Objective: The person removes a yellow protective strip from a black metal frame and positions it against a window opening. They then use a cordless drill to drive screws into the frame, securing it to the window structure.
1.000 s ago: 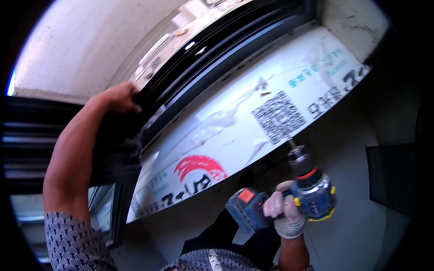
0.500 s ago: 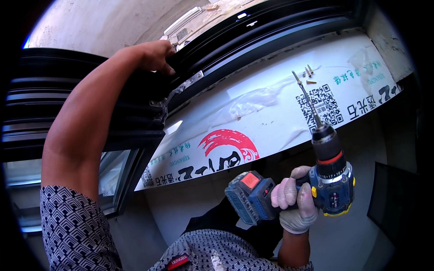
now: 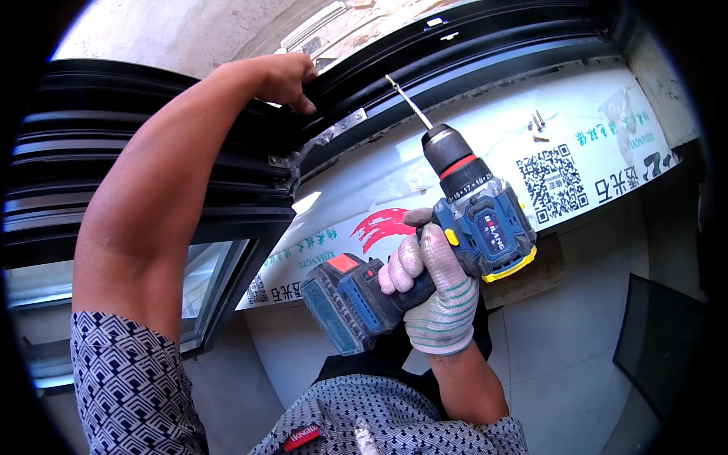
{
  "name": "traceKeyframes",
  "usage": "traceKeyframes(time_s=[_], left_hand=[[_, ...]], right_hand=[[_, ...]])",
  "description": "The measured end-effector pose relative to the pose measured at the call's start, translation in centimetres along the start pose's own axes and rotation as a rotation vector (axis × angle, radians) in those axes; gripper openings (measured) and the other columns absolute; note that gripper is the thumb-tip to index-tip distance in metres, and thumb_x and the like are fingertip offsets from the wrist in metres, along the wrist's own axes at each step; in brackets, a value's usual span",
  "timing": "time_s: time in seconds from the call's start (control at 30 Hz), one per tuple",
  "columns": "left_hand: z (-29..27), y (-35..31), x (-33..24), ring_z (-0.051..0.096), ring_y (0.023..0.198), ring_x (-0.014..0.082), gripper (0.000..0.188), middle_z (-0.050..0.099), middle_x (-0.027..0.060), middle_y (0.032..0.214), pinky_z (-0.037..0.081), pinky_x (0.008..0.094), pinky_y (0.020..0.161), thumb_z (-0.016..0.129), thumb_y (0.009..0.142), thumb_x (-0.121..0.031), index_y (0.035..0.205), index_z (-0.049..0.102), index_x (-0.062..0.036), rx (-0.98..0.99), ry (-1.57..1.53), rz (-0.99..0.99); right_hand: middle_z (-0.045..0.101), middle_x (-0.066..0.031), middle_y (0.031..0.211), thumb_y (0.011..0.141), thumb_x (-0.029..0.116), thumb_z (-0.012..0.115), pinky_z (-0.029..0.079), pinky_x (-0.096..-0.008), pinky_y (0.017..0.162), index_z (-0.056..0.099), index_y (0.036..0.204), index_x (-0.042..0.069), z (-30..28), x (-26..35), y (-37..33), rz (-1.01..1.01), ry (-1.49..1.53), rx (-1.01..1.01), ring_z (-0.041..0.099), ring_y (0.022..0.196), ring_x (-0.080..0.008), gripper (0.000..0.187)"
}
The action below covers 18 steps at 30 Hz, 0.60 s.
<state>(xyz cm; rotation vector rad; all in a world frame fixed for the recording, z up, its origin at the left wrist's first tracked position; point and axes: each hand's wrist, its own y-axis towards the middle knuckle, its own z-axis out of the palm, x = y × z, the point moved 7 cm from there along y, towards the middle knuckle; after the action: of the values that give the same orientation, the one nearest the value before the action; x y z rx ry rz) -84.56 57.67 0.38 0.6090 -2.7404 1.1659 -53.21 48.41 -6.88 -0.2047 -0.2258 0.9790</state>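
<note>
Drill (image 3: 487,232), probably heavy, wants gripping by the handle (image 3: 415,293) right hand (image 3: 441,303) encloses; what left hand (image 3: 287,79) grips is unclear.

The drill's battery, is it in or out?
In: no gap shows between the battery pack and the drill in the right hand.

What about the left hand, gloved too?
No, the left hand is bare; only the right hand, wrapped around the drill handle, is gloved.
</note>
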Motion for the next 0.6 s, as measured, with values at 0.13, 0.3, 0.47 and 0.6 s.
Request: traceKeyframes(time_s=[0.13, 0.3, 0.47, 0.6], left_hand=[[0.2, 0.1, 0.4, 0.066, 0.087, 0.0333, 0.040, 0.070, 0.0184, 0.091, 0.050, 0.0452, 0.080, 0.085, 0.082, -0.027, 0.098, 0.065, 0.0043, -0.065, 0.014, 0.009], [0.3, -0.3, 0.2, 0.067, 0.087, 0.0320, 0.040, 0.070, 0.0196, 0.090, 0.049, 0.0452, 0.080, 0.085, 0.080, -0.021, 0.101, 0.065, 0.0059, -0.009, -0.063, 0.002], [0.4, -0.2, -0.3, 0.068, 0.090, 0.0310, 0.039, 0.071, 0.0171, 0.094, 0.052, 0.0430, 0.080, 0.084, 0.083, -0.023, 0.105, 0.066, 0.0030, 0.027, -0.007, -0.059], [1.4, 0.3, 1.1, 0.067, 0.088, 0.0295, 0.038, 0.069, 0.0169, 0.088, 0.050, 0.0429, 0.081, 0.086, 0.079, -0.020, 0.099, 0.065, 0.0048, -0.016, -0.053, -0.050]], right_hand=[[0.049, -0.0002, 0.073, 0.102, 0.019, 0.061, 0.048, -0.0323, 0.064, 0.049, 0.128, -0.002, 2.8, 2.1, 0.6, -0.085, -0.187, 0.053, 0.051, 0.063, -0.0113, 0.036], [0.055, -0.0023, 0.076, 0.102, 0.022, 0.062, 0.053, -0.0308, 0.064, 0.050, 0.129, -0.002, 6.4, 7.8, 3.3, -0.329, -0.649, 0.236, 0.057, 0.064, -0.0122, 0.038], [0.069, -0.0053, 0.082, 0.093, 0.028, 0.075, 0.059, -0.0327, 0.070, 0.063, 0.120, 0.002, 8.8, 12.3, 4.4, -0.922, -1.471, 0.328, 0.070, 0.070, -0.0186, 0.039], [0.074, -0.0080, 0.090, 0.082, 0.028, 0.084, 0.060, -0.0339, 0.075, 0.063, 0.125, 0.003, 10.8, 11.1, 4.4, -1.213, -1.753, 0.636, 0.075, 0.081, -0.0225, 0.054]])
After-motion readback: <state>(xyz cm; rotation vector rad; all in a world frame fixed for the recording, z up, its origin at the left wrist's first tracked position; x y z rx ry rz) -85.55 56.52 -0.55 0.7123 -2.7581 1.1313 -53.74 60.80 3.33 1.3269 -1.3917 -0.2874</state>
